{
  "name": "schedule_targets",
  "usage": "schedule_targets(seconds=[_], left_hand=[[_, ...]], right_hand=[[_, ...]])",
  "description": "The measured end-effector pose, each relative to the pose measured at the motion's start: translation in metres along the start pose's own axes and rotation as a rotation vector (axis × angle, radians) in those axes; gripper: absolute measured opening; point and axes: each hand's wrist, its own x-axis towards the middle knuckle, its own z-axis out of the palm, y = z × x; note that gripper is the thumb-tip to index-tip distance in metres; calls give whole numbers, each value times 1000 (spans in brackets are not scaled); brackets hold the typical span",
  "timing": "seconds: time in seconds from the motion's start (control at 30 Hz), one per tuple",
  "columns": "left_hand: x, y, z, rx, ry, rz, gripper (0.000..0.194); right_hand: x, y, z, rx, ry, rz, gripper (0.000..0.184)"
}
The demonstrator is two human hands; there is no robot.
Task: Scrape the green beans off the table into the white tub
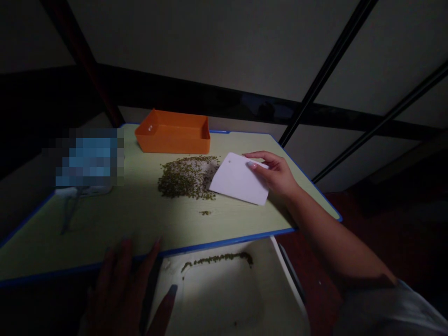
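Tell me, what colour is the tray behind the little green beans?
The tray is orange, shown best in the head view.

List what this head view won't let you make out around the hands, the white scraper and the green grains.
All in the head view:
- Blue object on the desk: pixelated, kind unreadable.
- Left hand: dark with shadow, cut off by the bottom edge.
- White tray: cut off by the bottom edge, far part hidden by the desk.
- White scraper: right hand covers its grip.
- Green grains: too small to identify.
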Motion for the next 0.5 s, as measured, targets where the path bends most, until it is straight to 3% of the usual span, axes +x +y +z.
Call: schedule_targets(seconds=[0.43, 0.5], left_hand=[[-5, -5, 3, 10, -16, 20, 71], [-5, 2, 2, -34, 2, -40, 67]], right_hand=[[-9, -2, 11, -87, -241, 26, 30], [-9, -3, 9, -106, -251, 23, 30]])
